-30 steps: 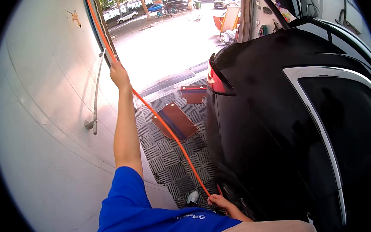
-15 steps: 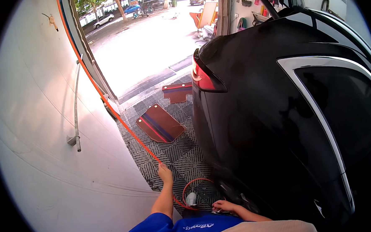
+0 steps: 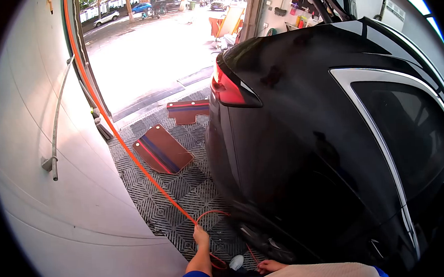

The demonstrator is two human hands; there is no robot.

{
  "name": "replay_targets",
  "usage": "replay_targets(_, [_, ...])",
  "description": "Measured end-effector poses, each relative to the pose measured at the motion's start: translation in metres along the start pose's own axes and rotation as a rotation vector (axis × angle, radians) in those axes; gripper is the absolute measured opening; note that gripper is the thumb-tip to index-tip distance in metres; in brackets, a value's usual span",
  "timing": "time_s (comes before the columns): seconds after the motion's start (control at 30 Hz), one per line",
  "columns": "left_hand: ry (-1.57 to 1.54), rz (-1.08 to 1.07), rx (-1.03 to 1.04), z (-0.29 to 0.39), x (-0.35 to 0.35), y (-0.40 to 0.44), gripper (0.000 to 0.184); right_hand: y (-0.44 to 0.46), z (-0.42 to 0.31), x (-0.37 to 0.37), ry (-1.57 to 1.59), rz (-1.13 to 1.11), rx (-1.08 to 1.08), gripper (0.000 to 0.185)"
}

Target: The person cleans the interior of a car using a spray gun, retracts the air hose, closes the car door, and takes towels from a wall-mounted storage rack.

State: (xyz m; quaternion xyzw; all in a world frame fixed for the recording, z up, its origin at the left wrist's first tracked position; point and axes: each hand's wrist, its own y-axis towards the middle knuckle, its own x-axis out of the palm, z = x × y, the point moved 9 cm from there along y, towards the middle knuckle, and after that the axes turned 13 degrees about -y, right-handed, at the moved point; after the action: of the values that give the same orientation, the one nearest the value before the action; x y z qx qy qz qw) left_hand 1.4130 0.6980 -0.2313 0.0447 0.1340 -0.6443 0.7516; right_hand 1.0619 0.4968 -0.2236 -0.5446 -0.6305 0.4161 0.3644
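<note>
My left hand is closed around an orange hose, which runs taut up along the wall toward the top left. A loop of the hose curves over the floor beside that hand and passes toward the car's underside. Low in the view, my right hand has its fingers curled near a thin stretch of hose; what it grips is hidden. A small whitish rounded object lies between my hands. Close on the right stands a black car with a red tail light.
Two brown floor mats with stripes lie on the grey grated floor. A white wall with a metal bar rises on the left. Beyond the doorway, a folding chair and parked vehicles stand outside.
My view has shifted, so the mats and wall bar appear farther left. My left hand still grips the hose and sits lower in view. My right hand is also lower, near the frame's bottom.
</note>
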Motion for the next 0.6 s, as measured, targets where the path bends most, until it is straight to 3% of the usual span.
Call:
replay_targets(0.1, [0.081, -0.046, -0.023, -0.023, 0.028, -0.027, 0.039, 0.008, 0.022, -0.013, 0.034, -0.037, -0.047, 0.033])
replay_targets(0.17, [0.148, -0.076, -0.01, -0.021, 0.015, -0.044, 0.04, -0.013, 0.01, -0.003, -0.034, -0.021, 0.06, 0.033])
replay_targets(0.23, [0.081, -0.141, -0.16, -0.018, 0.023, -0.036, 0.041, -0.018, 0.005, 0.001, 0.012, 0.001, 0.089, 0.025])
replay_targets(0.33, [0.049, -0.157, -0.128, -0.007, 0.024, -0.035, 0.04, -0.039, -0.044, -0.003, 0.042, 0.121, -0.139, 0.024])
replay_targets(0.4, [0.062, -0.165, -0.107, 0.001, 0.021, -0.044, 0.039, -0.033, -0.044, -0.006, 0.08, 0.098, -0.17, 0.025])
replay_targets(0.5, [-0.016, -0.031, -0.027, 0.018, 0.011, -0.046, 0.037, -0.037, -0.052, -0.011, 0.046, 0.121, -0.198, 0.025])
replay_targets(0.6, [0.04, 0.103, -0.138, 0.02, -0.017, -0.049, 0.035, -0.04, -0.042, -0.02, 0.114, 0.218, -0.276, 0.024])
